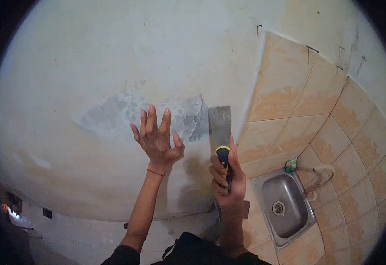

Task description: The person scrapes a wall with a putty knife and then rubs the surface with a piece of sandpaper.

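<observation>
Right hand (228, 176): closed round a scraper (221, 134), fingers wrapped about the handle (223, 155), thumb laid up its 3 o'clock side, presumably to keep the tool from twisting. Scraper held near upright, blade (220, 118) toward 12 o'clock; the hold seems chosen to leave the whole blade free and its flat facing the viewer. Contact with the wall (91, 57): cannot tell. Left hand (155, 137): at 10 o'clock from the right, empty, fingers spread wide, back toward the viewer, in front of a bare patch (107, 115); perhaps placed to brace or feel the surface, though touch cannot be confirmed. Scraper, appearance: broad grey blade, dull and smeared, darker along its 9 o'clock edge; handle black with a yellow rim at the blade end. Patch, appearance: rough grey, ragged-edged, running out to 9 o'clock from the blade, amid pale paint. Surroundings: tiles (286, 79), cream and orange, at 2 o'clock from the blade; steel sink (263, 201) at 4 o'clock from the right hand, green packet (291, 164) at its 12 o'clock rim.
</observation>
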Motion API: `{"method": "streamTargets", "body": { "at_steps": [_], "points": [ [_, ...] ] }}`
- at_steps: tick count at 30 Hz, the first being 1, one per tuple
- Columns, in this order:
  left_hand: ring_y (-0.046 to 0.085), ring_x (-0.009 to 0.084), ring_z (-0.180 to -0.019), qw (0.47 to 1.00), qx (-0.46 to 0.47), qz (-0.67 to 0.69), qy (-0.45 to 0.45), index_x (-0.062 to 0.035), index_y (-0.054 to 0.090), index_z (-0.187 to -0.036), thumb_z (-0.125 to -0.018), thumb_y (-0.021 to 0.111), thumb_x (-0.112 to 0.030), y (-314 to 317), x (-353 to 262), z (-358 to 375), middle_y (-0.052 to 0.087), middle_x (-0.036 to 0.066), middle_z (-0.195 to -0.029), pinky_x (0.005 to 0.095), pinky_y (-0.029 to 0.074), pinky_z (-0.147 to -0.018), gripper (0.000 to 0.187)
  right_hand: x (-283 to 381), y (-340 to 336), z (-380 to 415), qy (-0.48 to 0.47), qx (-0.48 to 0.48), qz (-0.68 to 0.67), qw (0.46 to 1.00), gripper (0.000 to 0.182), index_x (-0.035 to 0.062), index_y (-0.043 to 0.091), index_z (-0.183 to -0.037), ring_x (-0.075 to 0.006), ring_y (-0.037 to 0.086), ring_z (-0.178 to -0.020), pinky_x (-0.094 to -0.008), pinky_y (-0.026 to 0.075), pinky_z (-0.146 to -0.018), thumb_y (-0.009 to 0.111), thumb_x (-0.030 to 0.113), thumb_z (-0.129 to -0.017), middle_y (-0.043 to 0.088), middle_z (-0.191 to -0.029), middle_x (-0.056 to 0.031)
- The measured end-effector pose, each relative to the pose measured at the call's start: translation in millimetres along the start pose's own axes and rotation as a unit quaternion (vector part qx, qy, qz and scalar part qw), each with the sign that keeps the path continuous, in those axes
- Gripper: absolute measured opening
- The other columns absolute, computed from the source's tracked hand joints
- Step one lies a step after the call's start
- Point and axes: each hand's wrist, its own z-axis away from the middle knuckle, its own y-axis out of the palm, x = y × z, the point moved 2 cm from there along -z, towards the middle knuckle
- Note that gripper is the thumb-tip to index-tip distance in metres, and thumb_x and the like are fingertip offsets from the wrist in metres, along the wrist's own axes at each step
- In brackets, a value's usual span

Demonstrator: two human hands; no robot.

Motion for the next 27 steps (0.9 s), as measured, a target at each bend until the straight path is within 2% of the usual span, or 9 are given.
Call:
{"method": "streamTargets", "body": {
  "at_steps": [4,10,13,25,27],
  "points": [
    [0.028,0.0290,-0.147,1.000,0.003,-0.009,0.012,-0.0185,0.052,-0.143,-0.080,0.049,-0.027,-0.2,1.9,-1.3,0.040,0.012,-0.155,0.0520,0.002,-0.122,0.063,-5.2,-1.4,3.7,-0.006,-0.022,0.025,0.999,0.065,0.0309,0.011,-0.159,-0.0050,0.032,-0.049,-0.0144,0.030,-0.029,0.048,0.031,-0.105,0.035,-0.074,-0.0011],
    [0.027,0.0292,-0.148,1.000,-0.003,-0.004,0.008,-0.0178,0.051,-0.144,-0.080,0.050,-0.028,2.5,1.3,-0.7,0.039,0.012,-0.155,0.0527,0.001,-0.122,0.065,-1.4,-1.7,0.7,0.005,0.009,0.001,1.000,0.065,0.0313,0.011,-0.159,-0.0049,0.032,-0.049,-0.0146,0.030,-0.030,0.048,0.031,-0.105,0.036,-0.075,-0.0012],
    [0.027,0.0294,-0.148,1.000,-0.002,-0.011,0.010,-0.0174,0.052,-0.143,-0.080,0.049,-0.029,1.5,0.9,-1.2,0.040,0.013,-0.155,0.0526,0.001,-0.122,0.064,-1.6,3.1,3.9,-0.006,-0.042,0.057,0.997,0.069,0.0250,0.015,-0.159,-0.0033,0.031,-0.046,-0.0144,0.027,-0.032,0.052,0.037,-0.103,0.036,-0.071,0.0003],
    [0.029,0.0290,-0.147,1.000,-0.015,-0.009,0.009,-0.0187,0.054,-0.142,-0.081,0.049,-0.029,4.1,2.7,-1.4,0.041,0.012,-0.154,0.0517,0.001,-0.122,0.062,0.1,0.7,2.9,0.020,-0.023,-0.020,0.999,0.065,0.0319,0.015,-0.158,-0.0054,0.031,-0.046,-0.0145,0.029,-0.030,0.050,0.036,-0.104,0.037,-0.073,-0.0007],
    [0.029,0.0286,-0.147,1.000,-0.014,-0.008,0.012,-0.0190,0.055,-0.141,-0.081,0.049,-0.030,2.4,2.8,-0.6,0.042,0.012,-0.154,0.0515,0.001,-0.123,0.062,-3.4,-5.7,2.4,0.015,-0.002,-0.053,0.998,0.060,0.0320,0.015,-0.158,-0.0061,0.034,-0.049,-0.0151,0.031,-0.030,0.046,0.031,-0.106,0.036,-0.075,-0.0023]
  ]
}}
